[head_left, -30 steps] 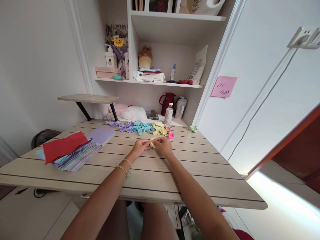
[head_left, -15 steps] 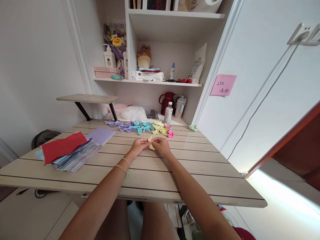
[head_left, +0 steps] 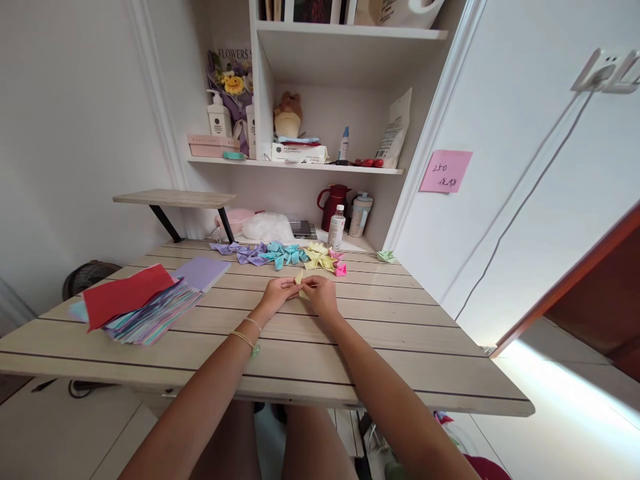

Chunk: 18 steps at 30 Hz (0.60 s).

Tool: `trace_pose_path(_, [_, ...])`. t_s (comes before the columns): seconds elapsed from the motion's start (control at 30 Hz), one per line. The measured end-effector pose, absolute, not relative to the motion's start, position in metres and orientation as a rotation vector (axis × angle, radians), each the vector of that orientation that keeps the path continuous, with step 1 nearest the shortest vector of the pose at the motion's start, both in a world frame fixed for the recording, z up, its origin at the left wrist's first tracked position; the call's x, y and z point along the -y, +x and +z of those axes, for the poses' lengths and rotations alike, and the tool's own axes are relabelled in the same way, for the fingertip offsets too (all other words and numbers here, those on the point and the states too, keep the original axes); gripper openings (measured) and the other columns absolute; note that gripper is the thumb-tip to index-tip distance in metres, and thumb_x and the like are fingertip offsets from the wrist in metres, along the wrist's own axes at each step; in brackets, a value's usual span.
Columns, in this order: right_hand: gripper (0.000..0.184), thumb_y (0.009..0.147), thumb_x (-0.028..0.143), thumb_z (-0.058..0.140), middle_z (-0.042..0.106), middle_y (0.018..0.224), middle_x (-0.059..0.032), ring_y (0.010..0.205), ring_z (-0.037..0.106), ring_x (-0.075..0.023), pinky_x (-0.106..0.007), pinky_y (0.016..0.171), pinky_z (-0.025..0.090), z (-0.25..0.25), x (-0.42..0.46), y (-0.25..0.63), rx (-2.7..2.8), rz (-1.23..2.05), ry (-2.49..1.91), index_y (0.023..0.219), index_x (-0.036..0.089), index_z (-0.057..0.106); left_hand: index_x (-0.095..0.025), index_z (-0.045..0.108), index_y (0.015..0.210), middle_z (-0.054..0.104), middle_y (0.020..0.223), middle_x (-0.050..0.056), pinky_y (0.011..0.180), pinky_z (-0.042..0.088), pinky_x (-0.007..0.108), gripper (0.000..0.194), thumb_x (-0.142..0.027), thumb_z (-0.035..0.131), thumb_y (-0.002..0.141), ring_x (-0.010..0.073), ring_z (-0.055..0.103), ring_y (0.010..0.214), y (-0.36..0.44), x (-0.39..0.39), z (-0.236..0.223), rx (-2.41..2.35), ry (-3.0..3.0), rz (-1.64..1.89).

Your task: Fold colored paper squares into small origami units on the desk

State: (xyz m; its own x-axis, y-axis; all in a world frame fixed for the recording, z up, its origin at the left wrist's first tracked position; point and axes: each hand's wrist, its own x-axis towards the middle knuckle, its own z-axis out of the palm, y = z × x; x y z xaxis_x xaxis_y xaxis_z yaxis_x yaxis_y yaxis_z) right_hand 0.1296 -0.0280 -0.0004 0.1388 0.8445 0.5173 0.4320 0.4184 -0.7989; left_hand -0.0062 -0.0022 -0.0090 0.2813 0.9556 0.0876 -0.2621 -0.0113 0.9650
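A small folded piece of yellow paper [head_left: 299, 277] is held between my two hands over the middle of the table. My left hand [head_left: 278, 293] pinches its left side, fingers closed on it. From the other side my right hand [head_left: 321, 293] grips it between thumb and fingers. Much of the paper is hidden behind the fingertips. Just beyond the hands lie folded yellow paper pieces [head_left: 321, 259], with blue [head_left: 283, 254] and purple folded pieces [head_left: 251, 254] to their left. A bright pink folded piece [head_left: 341, 270] sits at the right of the row.
On the table's left, a stack of coloured paper sheets [head_left: 155, 313] has a red sheet [head_left: 127, 293] on top, beside a purple pad [head_left: 204, 272]. A green folded piece [head_left: 386, 256] lies at the back right. Behind stand a bottle [head_left: 337, 228], a red jug [head_left: 334, 203] and a small raised shelf [head_left: 175, 198].
The yellow paper has shifted slightly in the fingers, and less of its lower end shows. My right hand has moved a little left.
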Motion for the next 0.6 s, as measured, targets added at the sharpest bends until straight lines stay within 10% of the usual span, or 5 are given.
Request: trace_pose_path(0.6, [0.017, 0.075, 0.007, 0.045, 0.059, 0.082, -0.0107, 0.081, 0.052, -0.0206, -0.031, 0.074, 0.040, 0.0000, 0.0248, 0.1314, 1.780, 0.109, -1.245, 0.079, 0.013, 0.061, -0.013, 0.060, 0.104, 0.067, 0.100, 0.011, 0.089, 0.044, 0.033, 0.058, -0.011, 0.080, 0.050, 0.0177, 0.062, 0.090, -0.0027, 0.0078, -0.0073, -0.647, 1.106, 1.126])
